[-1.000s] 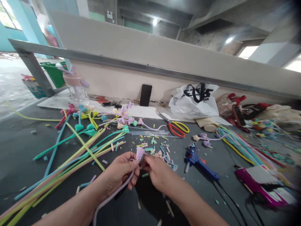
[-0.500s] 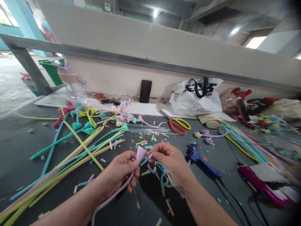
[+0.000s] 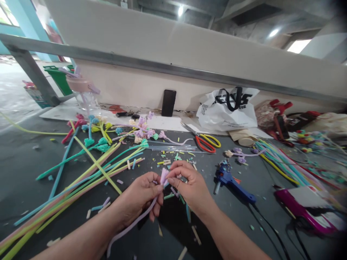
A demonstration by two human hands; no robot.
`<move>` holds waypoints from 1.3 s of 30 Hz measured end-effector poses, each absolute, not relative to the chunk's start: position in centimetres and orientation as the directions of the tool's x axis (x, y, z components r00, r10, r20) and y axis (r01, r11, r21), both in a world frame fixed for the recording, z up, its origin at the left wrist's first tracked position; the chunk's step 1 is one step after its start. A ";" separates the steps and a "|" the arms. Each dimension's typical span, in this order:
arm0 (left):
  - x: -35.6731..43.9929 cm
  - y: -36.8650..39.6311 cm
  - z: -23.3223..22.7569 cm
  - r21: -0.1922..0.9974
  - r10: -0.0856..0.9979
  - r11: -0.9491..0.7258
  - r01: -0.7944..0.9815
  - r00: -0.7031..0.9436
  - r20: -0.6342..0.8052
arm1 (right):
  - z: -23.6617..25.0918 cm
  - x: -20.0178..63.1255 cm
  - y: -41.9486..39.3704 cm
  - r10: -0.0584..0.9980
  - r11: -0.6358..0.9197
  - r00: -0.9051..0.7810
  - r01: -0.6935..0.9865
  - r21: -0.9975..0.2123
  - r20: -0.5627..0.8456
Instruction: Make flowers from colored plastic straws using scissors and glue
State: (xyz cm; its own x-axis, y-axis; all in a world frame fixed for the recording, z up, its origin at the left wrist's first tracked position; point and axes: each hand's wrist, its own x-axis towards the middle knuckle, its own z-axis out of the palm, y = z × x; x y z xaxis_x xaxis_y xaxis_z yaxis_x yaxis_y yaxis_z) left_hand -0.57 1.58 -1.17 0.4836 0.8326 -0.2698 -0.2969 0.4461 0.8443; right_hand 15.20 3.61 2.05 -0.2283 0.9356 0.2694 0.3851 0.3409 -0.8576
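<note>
My left hand (image 3: 139,196) grips a long lilac straw (image 3: 130,225) near its top, where the end is cut into a frayed lilac tuft (image 3: 164,176). My right hand (image 3: 189,186) pinches that tuft between thumb and fingertips. The straw's tail curves down past my left wrist. Short cut straw bits (image 3: 173,160) in several colours lie on the dark table (image 3: 24,173) just beyond and under my hands.
Long coloured straws (image 3: 81,173) fan out at left; finished straw flowers (image 3: 135,131) lie behind. A blue glue gun (image 3: 230,180) is right of my hands, red and yellow scissors (image 3: 206,142) beyond. A white bag (image 3: 227,110), a phone (image 3: 168,103) and a pink tool (image 3: 300,213) are there too.
My right hand picked something up from the cut bits, then came back to the tuft and now pinches it. My left hand stays on the straw.
</note>
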 end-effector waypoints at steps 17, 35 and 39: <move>-0.7 1.4 -1.1 0.870 0.829 0.419 -0.259 0.499 -0.251 | 0.9 14.8 3.8 0.893 0.451 -0.223 0.422 -0.787 0.392; -0.5 1.4 -0.2 0.894 0.841 0.421 -0.151 0.435 -0.322 | 0.8 14.3 3.4 0.877 0.479 -0.255 0.420 -0.770 0.407; -0.6 1.6 -1.2 0.907 0.842 0.389 -0.161 0.461 -0.279 | 0.8 14.2 3.3 0.886 0.463 -0.226 0.425 -0.778 0.404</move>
State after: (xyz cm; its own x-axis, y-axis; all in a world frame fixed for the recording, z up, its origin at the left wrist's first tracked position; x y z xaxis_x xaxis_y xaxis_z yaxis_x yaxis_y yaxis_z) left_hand -0.64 1.57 -1.22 0.4609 0.8423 -0.2793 -0.1608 0.3888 0.9072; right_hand 14.22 3.29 0.75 -0.2261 0.8865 0.4037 0.4248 0.4627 -0.7781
